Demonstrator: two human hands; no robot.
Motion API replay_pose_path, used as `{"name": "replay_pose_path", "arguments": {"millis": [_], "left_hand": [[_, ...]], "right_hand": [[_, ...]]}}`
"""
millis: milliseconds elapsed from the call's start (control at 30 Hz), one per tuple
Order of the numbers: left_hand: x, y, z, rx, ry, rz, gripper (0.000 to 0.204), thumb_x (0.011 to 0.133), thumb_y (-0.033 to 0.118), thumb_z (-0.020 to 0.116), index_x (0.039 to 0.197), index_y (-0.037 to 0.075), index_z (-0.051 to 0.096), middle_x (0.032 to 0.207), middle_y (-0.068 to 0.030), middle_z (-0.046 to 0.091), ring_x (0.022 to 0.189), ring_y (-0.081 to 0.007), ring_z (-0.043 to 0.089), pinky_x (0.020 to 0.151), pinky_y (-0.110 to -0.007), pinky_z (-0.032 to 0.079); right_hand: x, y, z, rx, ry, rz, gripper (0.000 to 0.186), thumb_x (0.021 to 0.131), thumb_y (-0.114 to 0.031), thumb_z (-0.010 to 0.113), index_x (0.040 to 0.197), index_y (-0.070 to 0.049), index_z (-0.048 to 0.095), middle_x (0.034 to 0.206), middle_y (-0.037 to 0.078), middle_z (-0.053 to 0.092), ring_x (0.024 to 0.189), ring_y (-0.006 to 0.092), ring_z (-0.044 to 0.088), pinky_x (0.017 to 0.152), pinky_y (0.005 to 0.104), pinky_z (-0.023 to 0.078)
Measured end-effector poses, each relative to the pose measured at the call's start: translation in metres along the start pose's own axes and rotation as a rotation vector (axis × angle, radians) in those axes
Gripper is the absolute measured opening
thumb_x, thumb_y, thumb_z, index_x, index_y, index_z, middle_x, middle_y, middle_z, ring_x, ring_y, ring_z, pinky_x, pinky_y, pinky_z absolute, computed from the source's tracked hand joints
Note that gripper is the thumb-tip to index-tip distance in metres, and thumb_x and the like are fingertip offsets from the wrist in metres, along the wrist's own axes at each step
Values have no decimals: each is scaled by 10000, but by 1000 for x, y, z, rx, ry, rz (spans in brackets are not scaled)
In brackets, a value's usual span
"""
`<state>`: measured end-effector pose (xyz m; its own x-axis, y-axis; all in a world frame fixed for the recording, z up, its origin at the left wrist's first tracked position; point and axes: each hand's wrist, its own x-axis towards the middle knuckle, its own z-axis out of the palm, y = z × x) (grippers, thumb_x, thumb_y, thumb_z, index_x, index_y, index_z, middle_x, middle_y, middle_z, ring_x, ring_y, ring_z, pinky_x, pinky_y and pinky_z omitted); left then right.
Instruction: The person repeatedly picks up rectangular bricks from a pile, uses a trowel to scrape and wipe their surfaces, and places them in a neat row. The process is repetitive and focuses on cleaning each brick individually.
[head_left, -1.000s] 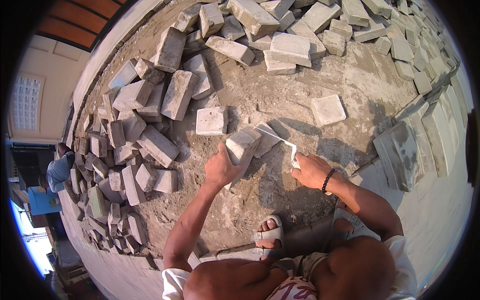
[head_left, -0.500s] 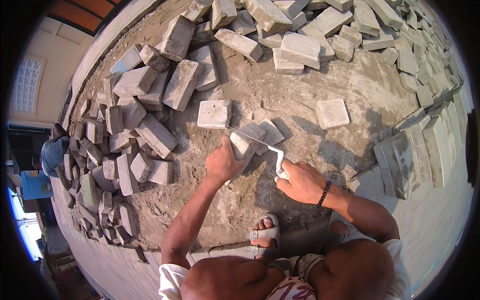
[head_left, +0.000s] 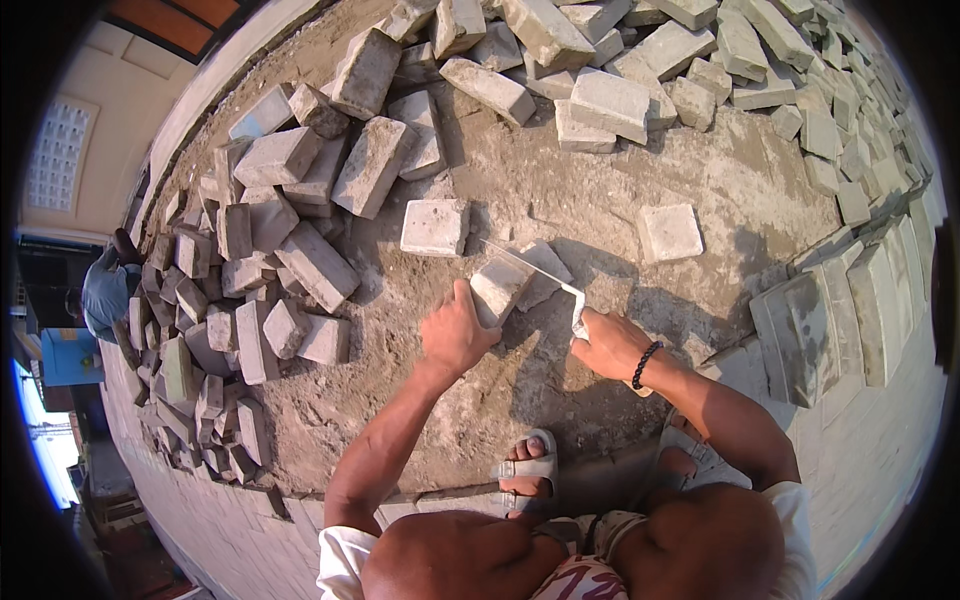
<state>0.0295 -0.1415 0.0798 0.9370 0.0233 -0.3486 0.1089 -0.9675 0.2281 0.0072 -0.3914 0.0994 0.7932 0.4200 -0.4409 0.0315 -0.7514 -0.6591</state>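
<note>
Head view shows me the left hand clasping a brick, seemingly to steady it, the right hand gripping a trowel.

- The left hand covers the near end of the held brick; its fingertips on the far side are out of sight.
- The right hand hides most of the handle of the tool. Its blade shows only as a thin line, so its shape, and whether it touches the brick, cannot be told.
- A second brick is partly hidden behind the held one.
- The brick pile is cut off by the top edge.
- Printed cloth is cut off below.
- Another person is too small for their hands to be made out.
</note>
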Motion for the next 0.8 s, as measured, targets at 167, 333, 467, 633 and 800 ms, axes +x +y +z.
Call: {"name": "replay_pose_path", "arguments": {"millis": [167,333,467,633,800], "left_hand": [[-6,-12,9,-31,21,-5,717,690,347,824,1137,-15,396,1070,-259,607,1021,-436,601,833,-504,503],[-7,17,6,-163,174,97,826,689,411,838,1229,-23,388,1163,-269,554,1035,-446,586,850,-495,504],[1,24,4,-194,262,93,809,703,388,828,1304,17,432,1181,-236,560,1022,-425,607,857,-482,512],[14,14,-24,-236,158,113,753,684,237,828,1350,73,516,1190,-199,616,1016,-361,656,896,-442,518],[-7,15,-67,-753,241,155,742,684,161,820,1339,-20,523,1215,-224,621,1100,-284,631,976,-398,481]], "right_hand": [[-16,-27,-9,23,3,-105,319,856,-205,598,974,87,548,767,309,642,779,489,641,739,550,506],[10,21,6,-11,-38,117,346,856,-227,585,1004,86,571,888,303,659,893,462,643,803,520,502],[-1,36,9,79,-27,209,348,866,-269,592,971,63,598,888,287,661,876,442,650,772,499,495],[-27,58,22,321,17,246,384,872,-301,620,963,69,577,839,294,648,856,460,641,740,488,480],[-56,53,-2,583,73,290,298,910,-250,626,893,23,508,633,83,547,515,129,557,494,334,446]]}}
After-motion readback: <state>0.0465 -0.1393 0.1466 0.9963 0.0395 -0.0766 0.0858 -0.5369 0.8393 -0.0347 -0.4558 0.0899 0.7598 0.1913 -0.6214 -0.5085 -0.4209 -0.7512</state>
